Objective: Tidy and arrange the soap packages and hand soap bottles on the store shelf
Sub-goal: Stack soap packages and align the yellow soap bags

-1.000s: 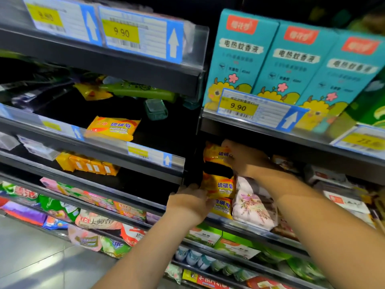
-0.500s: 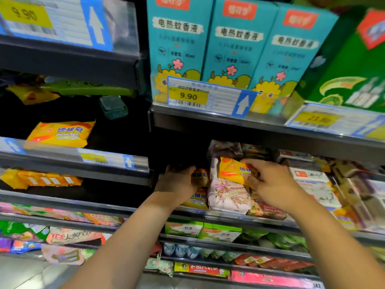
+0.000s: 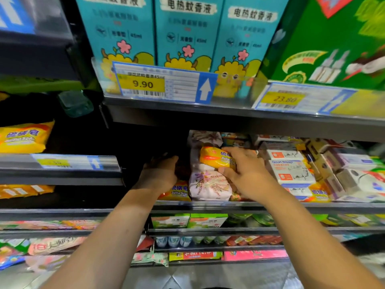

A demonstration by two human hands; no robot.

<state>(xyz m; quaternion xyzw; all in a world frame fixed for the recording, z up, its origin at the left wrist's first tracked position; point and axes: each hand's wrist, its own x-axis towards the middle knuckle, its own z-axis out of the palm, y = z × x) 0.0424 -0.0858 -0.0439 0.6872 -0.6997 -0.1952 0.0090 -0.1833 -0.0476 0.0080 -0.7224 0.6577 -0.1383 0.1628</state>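
Note:
My right hand [image 3: 245,174] grips a yellow sulfur soap package [image 3: 214,158], holding it above a stack of pink floral soap packages [image 3: 208,184] on the middle shelf [image 3: 208,205]. My left hand [image 3: 160,174] reaches into the dark gap left of that stack. Its fingers stretch forward over another yellow sulfur soap package [image 3: 179,191] lying at the shelf front. What the fingertips touch is lost in shadow.
White goat soap boxes [image 3: 291,170] crowd the shelf to the right. Blue cartons [image 3: 187,34] and a green box [image 3: 333,38] stand on the shelf above, behind a 9.90 price tag [image 3: 158,84]. Another sulfur soap pack [image 3: 23,138] lies on the left bay. Lower shelves hold several mixed packages.
The view has moved closer and to the right. My right hand carried the yellow package from the left stack over to the pink packages. My left hand slid up and deeper into the gap.

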